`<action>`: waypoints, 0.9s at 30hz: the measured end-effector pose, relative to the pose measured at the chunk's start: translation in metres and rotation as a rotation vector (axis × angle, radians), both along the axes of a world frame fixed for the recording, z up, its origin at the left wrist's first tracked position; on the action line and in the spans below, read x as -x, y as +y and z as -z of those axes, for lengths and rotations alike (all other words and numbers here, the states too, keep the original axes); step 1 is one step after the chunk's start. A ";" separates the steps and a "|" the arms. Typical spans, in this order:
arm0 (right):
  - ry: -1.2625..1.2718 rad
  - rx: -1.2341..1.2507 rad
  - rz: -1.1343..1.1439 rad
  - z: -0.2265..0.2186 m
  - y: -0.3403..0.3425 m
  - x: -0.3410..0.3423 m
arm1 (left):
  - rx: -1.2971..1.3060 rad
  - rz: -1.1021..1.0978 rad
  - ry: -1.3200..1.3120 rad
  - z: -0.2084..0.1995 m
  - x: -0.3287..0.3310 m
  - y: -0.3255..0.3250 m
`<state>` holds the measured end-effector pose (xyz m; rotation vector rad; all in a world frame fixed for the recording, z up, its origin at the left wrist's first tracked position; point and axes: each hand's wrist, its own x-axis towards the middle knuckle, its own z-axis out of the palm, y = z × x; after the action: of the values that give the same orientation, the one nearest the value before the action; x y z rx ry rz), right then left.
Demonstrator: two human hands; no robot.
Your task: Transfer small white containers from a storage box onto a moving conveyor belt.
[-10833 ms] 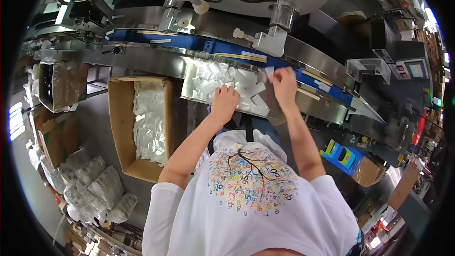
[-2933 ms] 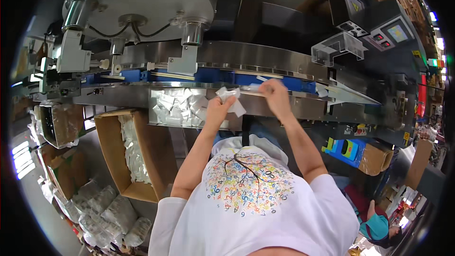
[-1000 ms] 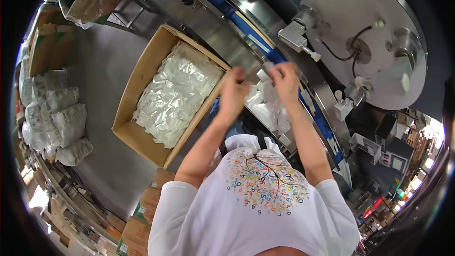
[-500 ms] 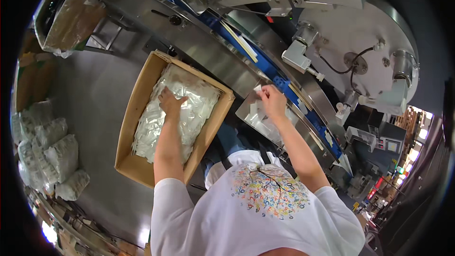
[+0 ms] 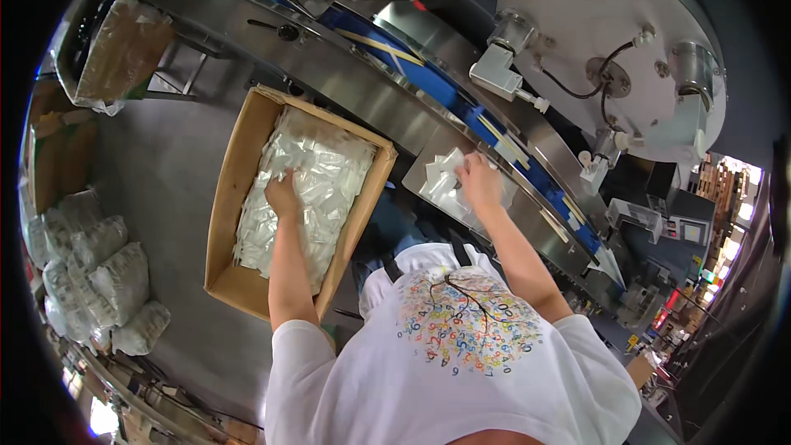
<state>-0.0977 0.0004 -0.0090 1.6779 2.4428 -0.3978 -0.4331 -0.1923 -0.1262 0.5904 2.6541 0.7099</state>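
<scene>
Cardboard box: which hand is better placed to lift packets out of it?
Likely the left hand: it is at the packets inside the box, while the right hand is over the metal tray.

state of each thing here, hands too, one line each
cardboard box: open-topped, well filled
clear packets in it: loose, heaped
metal tray: partly covered
white packets on it: loose, jumbled
left hand: inside box, fingers curled, grip unclear
right hand: over tray, fingers bent, grip unclear
blue conveyor: carrying pale sticks
plastic bags: full, piled
</scene>
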 end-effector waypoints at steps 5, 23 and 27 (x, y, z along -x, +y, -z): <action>0.372 -0.004 0.156 -0.019 0.007 -0.001 | -0.134 -0.109 0.008 -0.073 -0.010 -0.009; 0.954 0.806 0.173 -0.040 -0.020 0.017 | -0.737 -0.231 -0.991 -0.177 -0.171 0.115; 0.799 0.310 0.314 -0.048 0.020 -0.034 | -0.847 -0.310 -1.009 -0.168 -0.199 0.132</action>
<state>-0.0635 0.0201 0.0389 2.0101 2.3408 -1.6713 -0.2345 -0.0605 0.0415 -0.0587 1.4393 1.6835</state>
